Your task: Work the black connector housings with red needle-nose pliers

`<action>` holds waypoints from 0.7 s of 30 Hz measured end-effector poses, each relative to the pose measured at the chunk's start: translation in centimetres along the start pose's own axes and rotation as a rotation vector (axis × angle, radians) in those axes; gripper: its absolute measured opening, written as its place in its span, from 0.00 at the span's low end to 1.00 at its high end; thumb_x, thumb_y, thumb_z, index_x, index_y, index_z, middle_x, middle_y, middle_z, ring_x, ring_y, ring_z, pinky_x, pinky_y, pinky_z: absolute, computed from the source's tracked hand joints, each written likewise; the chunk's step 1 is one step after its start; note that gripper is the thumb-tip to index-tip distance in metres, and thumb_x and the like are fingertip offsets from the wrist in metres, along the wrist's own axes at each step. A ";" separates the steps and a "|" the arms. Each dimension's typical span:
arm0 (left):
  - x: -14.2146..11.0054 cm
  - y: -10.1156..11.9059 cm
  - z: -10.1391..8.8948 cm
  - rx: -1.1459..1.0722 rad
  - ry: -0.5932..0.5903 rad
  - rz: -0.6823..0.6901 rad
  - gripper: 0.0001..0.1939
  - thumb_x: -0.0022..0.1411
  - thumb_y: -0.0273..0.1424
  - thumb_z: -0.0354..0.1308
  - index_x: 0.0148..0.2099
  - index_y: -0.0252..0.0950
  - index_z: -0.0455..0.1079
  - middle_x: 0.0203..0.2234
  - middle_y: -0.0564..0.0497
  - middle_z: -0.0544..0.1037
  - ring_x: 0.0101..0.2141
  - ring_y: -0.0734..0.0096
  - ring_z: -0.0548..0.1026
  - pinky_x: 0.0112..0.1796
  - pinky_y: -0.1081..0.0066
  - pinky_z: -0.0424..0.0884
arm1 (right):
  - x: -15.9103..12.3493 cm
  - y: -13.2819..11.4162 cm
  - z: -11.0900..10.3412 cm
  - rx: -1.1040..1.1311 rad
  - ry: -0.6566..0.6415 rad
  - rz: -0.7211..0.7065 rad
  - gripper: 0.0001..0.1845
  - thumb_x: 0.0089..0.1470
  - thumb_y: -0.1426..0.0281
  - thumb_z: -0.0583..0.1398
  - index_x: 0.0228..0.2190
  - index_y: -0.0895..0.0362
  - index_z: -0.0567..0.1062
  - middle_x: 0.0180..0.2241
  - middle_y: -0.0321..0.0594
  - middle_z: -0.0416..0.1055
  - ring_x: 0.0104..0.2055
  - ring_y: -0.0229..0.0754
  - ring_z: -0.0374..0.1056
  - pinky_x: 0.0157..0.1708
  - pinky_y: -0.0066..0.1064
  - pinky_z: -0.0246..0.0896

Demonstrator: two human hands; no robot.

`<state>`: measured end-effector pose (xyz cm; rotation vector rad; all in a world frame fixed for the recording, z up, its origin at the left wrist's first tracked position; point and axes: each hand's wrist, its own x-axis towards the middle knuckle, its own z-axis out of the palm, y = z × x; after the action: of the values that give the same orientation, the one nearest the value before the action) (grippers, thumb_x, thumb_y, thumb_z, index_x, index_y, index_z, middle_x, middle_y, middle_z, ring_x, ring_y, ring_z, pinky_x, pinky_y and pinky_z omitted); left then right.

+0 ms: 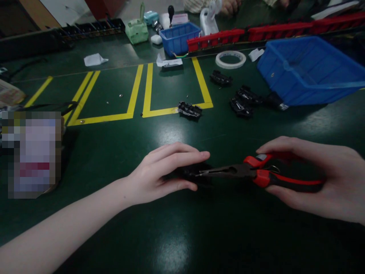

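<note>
A pair of red-and-black pliers [242,171] is being held by the right hand [336,171], thumb and fingers resting along the spread handles. A dark part [203,179], seemingly plastic though poorly lit, is being pinched at the pliers' tips by the left hand [159,175], whose thumb and fingers are standing narrowly apart around it and partly hiding it. Both hands are being held over the green table [122,236].

Printing is being shown on the inside of the tape roll [230,66], but it is too small to be read. Any label on the package [37,152] at the left is being masked by pixels.

Beyond the hands, a black part [190,110] is lying across a yellow line [168,111]. More black parts [242,106] are lying beside the large blue bin [308,72], which is filling the far right. Farther back, a small blue basket [176,40] is sitting against red trays [216,41], near a green packet [137,32]. A person's hand [230,7] is being seen at the top edge.
</note>
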<state>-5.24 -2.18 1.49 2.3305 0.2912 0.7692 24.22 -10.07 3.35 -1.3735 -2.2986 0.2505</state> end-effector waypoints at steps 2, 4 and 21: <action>0.0 0.0 0.0 -0.005 0.015 0.008 0.23 0.66 0.33 0.58 0.61 0.37 0.60 0.46 0.43 0.72 0.47 0.66 0.72 0.45 0.69 0.73 | 0.0 -0.2 -0.1 0.000 0.042 0.036 0.19 0.50 0.53 0.60 0.41 0.50 0.69 0.35 0.35 0.74 0.31 0.39 0.72 0.32 0.28 0.67; -0.1 -0.1 0.0 0.005 0.012 0.017 0.24 0.66 0.34 0.57 0.61 0.36 0.59 0.46 0.43 0.72 0.46 0.67 0.72 0.45 0.70 0.73 | 0.1 -0.3 -0.1 -0.022 0.065 0.038 0.19 0.51 0.53 0.59 0.41 0.50 0.69 0.34 0.35 0.74 0.31 0.38 0.71 0.33 0.29 0.68; -0.2 -0.1 0.3 0.180 -0.012 0.088 0.23 0.66 0.35 0.57 0.60 0.33 0.60 0.45 0.44 0.72 0.44 0.70 0.73 0.43 0.72 0.73 | 0.2 -0.7 0.9 -0.064 0.110 -0.062 0.19 0.52 0.55 0.59 0.42 0.53 0.68 0.35 0.38 0.73 0.31 0.39 0.72 0.32 0.28 0.69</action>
<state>-5.24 -2.34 1.16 2.5308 0.2641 0.8000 23.19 -10.21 2.87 -1.3099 -2.2710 0.0802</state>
